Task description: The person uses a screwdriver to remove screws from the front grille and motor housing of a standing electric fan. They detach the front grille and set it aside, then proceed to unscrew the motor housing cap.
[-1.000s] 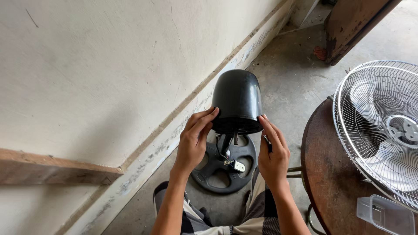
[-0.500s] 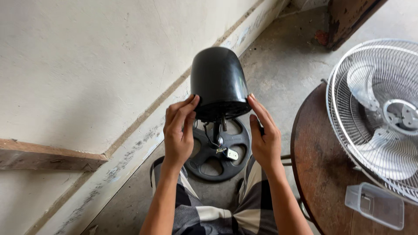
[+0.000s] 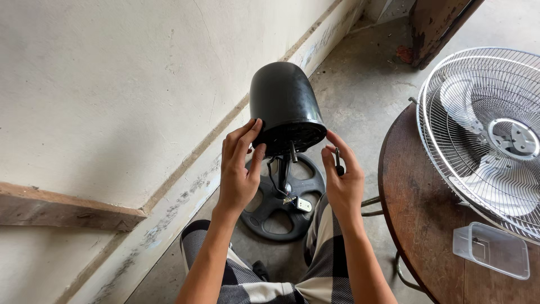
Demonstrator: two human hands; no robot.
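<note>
The black motor housing [image 3: 286,107] sits in mid-scene atop its short stand, above the round black base [image 3: 283,202] on the floor, close to the wall on the left. The left hand [image 3: 239,169] presses its fingertips against the housing's lower rim, a light, partial grip rather than a clench; the right hand [image 3: 342,183] touches the rim on the right side while pinching a small dark tool [image 3: 338,163] between thumb and fingers. With such a thin hold, the housing could tilt or slip and tug the thin wires [image 3: 279,188] hanging beneath it. On the right, the wire fan guard [image 3: 484,135] overhangs the round wooden desk [image 3: 419,219], so an elbow bump could dislodge it.
</note>
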